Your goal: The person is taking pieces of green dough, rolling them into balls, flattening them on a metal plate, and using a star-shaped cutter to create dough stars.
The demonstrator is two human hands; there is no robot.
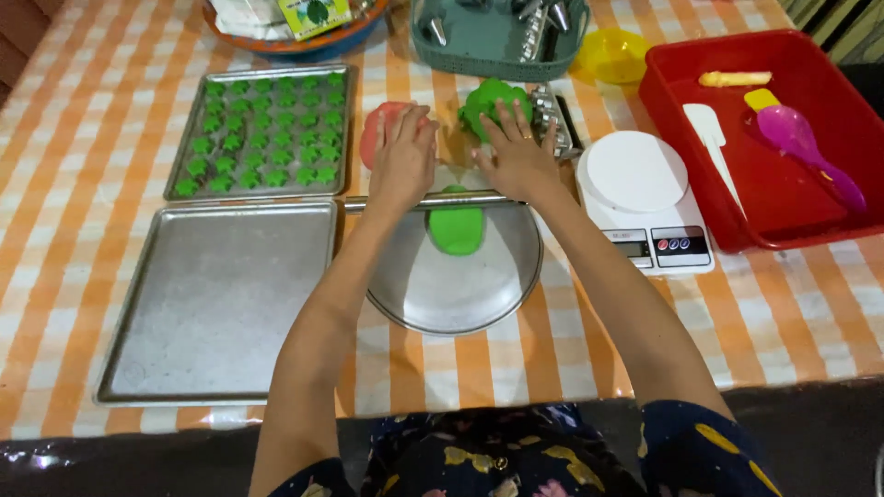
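My left hand [402,156] and my right hand [517,155] lie palm down on a thin metal rolling rod [470,197] that runs across the far edge of a round metal plate [479,285]. Under the rod, a flattened piece of green dough [457,230] rests on the plate. Beyond my left hand sits a pink dough lump [376,124]. A larger green dough lump [488,99] sits just past my right fingers.
A bare metal tray [216,304] lies at the left; behind it a tray [189,110] holds several green dough shapes. A white kitchen scale [645,198] and a red bin [792,202] with spatulas stand right. A teal basket [497,41] and yellow bowl [612,55] sit behind.
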